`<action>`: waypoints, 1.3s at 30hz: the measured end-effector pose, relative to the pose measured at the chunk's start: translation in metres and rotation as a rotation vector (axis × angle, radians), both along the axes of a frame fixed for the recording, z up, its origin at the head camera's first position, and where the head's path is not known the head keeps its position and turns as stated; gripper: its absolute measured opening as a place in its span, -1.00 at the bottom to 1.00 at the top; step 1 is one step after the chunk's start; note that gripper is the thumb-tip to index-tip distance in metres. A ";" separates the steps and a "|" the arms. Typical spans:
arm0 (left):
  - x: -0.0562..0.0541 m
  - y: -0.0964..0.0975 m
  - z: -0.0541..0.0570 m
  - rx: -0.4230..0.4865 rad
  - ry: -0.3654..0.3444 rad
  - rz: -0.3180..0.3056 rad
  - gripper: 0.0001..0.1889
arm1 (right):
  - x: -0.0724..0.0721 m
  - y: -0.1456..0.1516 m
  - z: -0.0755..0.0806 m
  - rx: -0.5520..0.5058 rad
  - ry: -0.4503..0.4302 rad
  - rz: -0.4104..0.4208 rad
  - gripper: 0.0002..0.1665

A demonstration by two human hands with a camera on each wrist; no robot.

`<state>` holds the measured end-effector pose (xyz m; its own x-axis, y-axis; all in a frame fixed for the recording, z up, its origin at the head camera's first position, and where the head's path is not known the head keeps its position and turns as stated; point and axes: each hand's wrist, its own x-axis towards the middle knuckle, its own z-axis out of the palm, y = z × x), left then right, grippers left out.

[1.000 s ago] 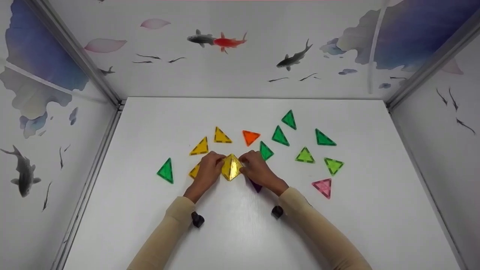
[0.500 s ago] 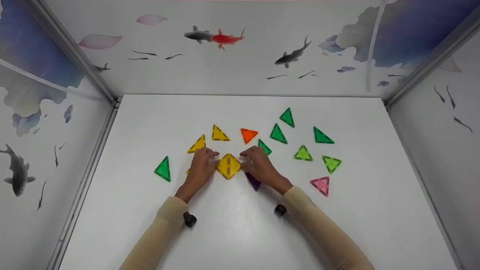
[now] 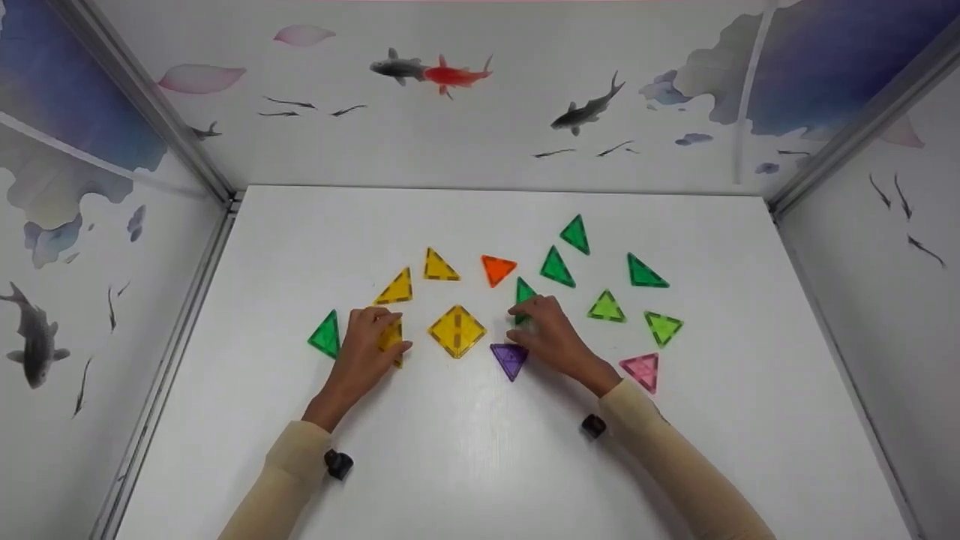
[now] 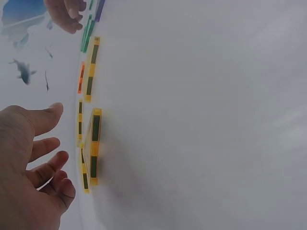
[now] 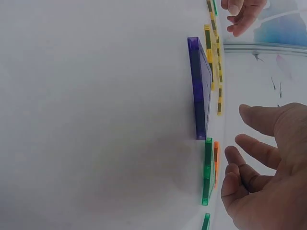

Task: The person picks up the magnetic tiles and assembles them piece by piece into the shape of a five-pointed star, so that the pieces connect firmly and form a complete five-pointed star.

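Note:
Two yellow triangle magnetic tiles lie flat edge to edge as a square (image 3: 472, 330) between my hands. To its left, my left hand (image 3: 360, 352) hovers over a single yellow triangle tile (image 3: 391, 336) and partly hides it. In the left wrist view its loosely bent fingers (image 4: 45, 122) are apart from the yellow tile's edge (image 4: 96, 146). My right hand (image 3: 555, 334) is over a green triangle tile (image 3: 523, 289), just beside a purple triangle tile (image 3: 509, 360). The right wrist view has that hand's fingers (image 5: 261, 151) spread and holding nothing.
Two yellow triangles (image 3: 397, 287) and an orange one (image 3: 498, 270) lie farther back. Several green tiles (image 3: 556, 268) and a pink one (image 3: 642, 372) lie to the right. Another green tile (image 3: 325, 335) sits left of my left hand. Printed walls (image 3: 465, 127) border the white table.
The yellow pair was raised and folded between both hands; now it lies flat, released. My left hand has moved left to the single yellow tile, my right hand rightward to the green one.

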<state>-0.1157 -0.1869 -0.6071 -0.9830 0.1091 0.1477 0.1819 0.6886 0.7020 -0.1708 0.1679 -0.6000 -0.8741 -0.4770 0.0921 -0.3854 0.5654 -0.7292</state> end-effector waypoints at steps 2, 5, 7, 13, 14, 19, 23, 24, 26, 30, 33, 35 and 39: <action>0.003 -0.002 -0.001 -0.034 -0.002 0.000 -0.44 | 0.005 0.003 -0.001 0.023 0.002 0.035 -0.54; 0.006 -0.003 -0.002 -0.063 -0.008 -0.004 -0.39 | 0.013 0.008 -0.002 0.044 0.010 0.074 -0.51; 0.007 -0.003 -0.003 -0.073 -0.021 -0.005 -0.36 | 0.017 0.012 -0.003 0.057 0.027 0.089 -0.50; 0.006 -0.003 -0.007 -0.103 -0.051 -0.010 -0.26 | 0.028 0.021 -0.002 0.111 0.037 0.094 -0.41; 0.006 -0.003 -0.007 -0.106 -0.053 -0.012 -0.25 | 0.030 0.022 -0.001 0.117 0.034 0.092 -0.39; 0.003 0.003 -0.005 -0.096 -0.038 -0.024 -0.27 | 0.036 0.028 -0.003 0.121 0.046 0.087 -0.36; -0.007 0.011 -0.007 -0.069 -0.018 -0.044 -0.31 | 0.039 0.029 -0.004 0.131 0.029 0.078 -0.28; -0.010 0.014 -0.008 -0.063 -0.015 -0.051 -0.31 | 0.040 0.029 -0.005 0.131 0.023 0.074 -0.26; -0.017 0.020 -0.010 -0.062 -0.008 -0.069 -0.31 | 0.042 0.028 -0.005 0.134 -0.004 0.066 -0.22; -0.033 0.038 -0.011 -0.058 0.006 -0.113 -0.31 | 0.043 0.026 -0.007 0.131 -0.038 0.053 -0.18; -0.047 0.052 -0.009 -0.043 0.014 -0.144 -0.33 | 0.043 0.025 -0.010 0.135 -0.041 0.046 -0.16; -0.056 0.059 -0.009 -0.038 0.016 -0.157 -0.33 | 0.044 0.024 -0.013 0.142 -0.034 0.042 -0.15; -0.074 0.073 -0.008 -0.054 0.016 -0.163 -0.33 | 0.046 0.023 -0.018 0.148 -0.011 0.035 -0.13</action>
